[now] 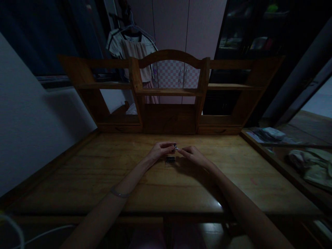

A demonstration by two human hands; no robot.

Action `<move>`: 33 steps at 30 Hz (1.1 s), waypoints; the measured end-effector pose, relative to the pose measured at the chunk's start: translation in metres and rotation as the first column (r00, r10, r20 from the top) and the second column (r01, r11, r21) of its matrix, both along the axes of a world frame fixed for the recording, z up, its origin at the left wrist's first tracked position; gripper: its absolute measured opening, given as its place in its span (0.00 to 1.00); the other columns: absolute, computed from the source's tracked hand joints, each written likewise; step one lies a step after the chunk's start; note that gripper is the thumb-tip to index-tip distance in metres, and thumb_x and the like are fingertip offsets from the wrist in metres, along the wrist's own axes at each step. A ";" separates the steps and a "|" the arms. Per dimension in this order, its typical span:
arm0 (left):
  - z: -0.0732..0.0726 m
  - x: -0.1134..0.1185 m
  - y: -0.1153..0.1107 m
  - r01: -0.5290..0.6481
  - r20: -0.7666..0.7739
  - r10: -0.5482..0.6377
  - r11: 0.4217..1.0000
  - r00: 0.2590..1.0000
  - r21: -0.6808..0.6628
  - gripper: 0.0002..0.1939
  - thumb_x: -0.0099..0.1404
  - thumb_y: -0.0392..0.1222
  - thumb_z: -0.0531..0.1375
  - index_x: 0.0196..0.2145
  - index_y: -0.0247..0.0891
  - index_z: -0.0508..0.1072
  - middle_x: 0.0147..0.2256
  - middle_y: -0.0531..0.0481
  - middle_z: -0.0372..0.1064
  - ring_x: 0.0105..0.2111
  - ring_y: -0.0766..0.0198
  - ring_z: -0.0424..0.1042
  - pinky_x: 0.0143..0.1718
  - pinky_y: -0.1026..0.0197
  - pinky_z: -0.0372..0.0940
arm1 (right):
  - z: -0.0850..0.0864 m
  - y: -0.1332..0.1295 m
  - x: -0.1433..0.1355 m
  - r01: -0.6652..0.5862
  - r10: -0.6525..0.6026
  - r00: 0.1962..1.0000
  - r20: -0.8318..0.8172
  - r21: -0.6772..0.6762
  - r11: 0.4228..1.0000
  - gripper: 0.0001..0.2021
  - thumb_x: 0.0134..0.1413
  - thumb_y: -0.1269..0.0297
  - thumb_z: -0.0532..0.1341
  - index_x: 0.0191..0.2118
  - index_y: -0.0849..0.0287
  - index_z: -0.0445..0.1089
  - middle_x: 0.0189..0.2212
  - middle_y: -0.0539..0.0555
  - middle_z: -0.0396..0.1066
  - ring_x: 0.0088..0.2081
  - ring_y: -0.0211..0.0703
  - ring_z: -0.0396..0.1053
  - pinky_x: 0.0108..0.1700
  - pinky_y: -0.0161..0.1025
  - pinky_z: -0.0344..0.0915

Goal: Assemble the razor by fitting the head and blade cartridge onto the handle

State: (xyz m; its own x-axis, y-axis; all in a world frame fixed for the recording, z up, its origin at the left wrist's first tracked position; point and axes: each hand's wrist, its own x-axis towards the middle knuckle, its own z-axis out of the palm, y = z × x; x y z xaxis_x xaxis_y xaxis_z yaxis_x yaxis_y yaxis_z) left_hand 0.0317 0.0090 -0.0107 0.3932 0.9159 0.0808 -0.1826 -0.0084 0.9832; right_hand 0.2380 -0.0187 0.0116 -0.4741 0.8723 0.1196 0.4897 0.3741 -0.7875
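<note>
Pretty dark shot, so take the small stuff with a grain of salt. Using the wooden bench as the reference: off its left edge there's a pale wall, and a white cable curls just below the bench's near-left corner.

Over the middle of the bench, toward the back, the left hand comes in with a thin bracelet on the wrist. Its grip is pinched shut, thumb and fingertips closed on a small shiny metal piece. Can't tell what the piece actually is, it's tiny and glinting. The right hand meets it from the other side, fingertips pinched on that same piece, so both hands hold it together just above the bench top.

Right under the two hands, lying on the bench, is a small dark object, boxy looking; too dim to say more. It sits apart from the fingers, nothing on top of it.

At the back edge of the bench stands a wooden shelf unit with an arched top; its open compartments look bare as far as I can see. Behind it, clothes on a hanger and pale wardrobe doors.

Off the bench's right edge, a lower surface carries papers and some crumpled cloth.
</note>
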 end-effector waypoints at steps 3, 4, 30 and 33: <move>0.000 0.002 -0.001 0.004 0.049 -0.002 0.999 0.999 -0.041 0.21 0.53 0.43 0.66 0.44 0.31 0.74 0.39 0.39 0.74 0.34 0.61 0.73 0.42 0.55 0.66 | -0.003 0.002 0.000 0.020 -0.022 0.999 0.028 0.049 0.999 0.29 0.56 0.41 0.48 0.26 0.64 0.67 0.21 0.50 0.63 0.23 0.35 0.58 0.25 0.33 0.50; 0.000 0.003 -0.001 0.002 0.060 0.001 0.999 0.998 -0.050 0.21 0.53 0.43 0.66 0.43 0.31 0.74 0.39 0.39 0.74 0.35 0.61 0.73 0.42 0.55 0.66 | -0.005 0.002 0.000 0.031 -0.034 0.999 0.040 0.068 0.997 0.28 0.56 0.41 0.48 0.26 0.64 0.68 0.21 0.50 0.63 0.24 0.36 0.58 0.25 0.33 0.50; 0.001 -0.001 0.004 -0.122 0.096 0.118 0.992 0.988 0.039 0.24 0.49 0.42 0.68 0.45 0.36 0.74 0.37 0.45 0.73 0.33 0.65 0.71 0.42 0.57 0.66 | -0.006 0.001 -0.001 0.165 -0.227 0.966 0.128 0.370 0.914 0.07 0.56 0.62 0.54 0.33 0.59 0.66 0.26 0.52 0.68 0.27 0.38 0.62 0.28 0.34 0.49; 0.002 -0.001 0.003 -0.117 0.101 0.113 0.993 0.988 0.032 0.24 0.50 0.42 0.68 0.45 0.35 0.74 0.38 0.44 0.73 0.34 0.64 0.72 0.42 0.56 0.66 | -0.008 0.003 0.000 0.170 -0.237 0.963 0.130 0.391 0.904 0.07 0.55 0.62 0.54 0.33 0.59 0.65 0.26 0.51 0.68 0.27 0.38 0.62 0.28 0.33 0.49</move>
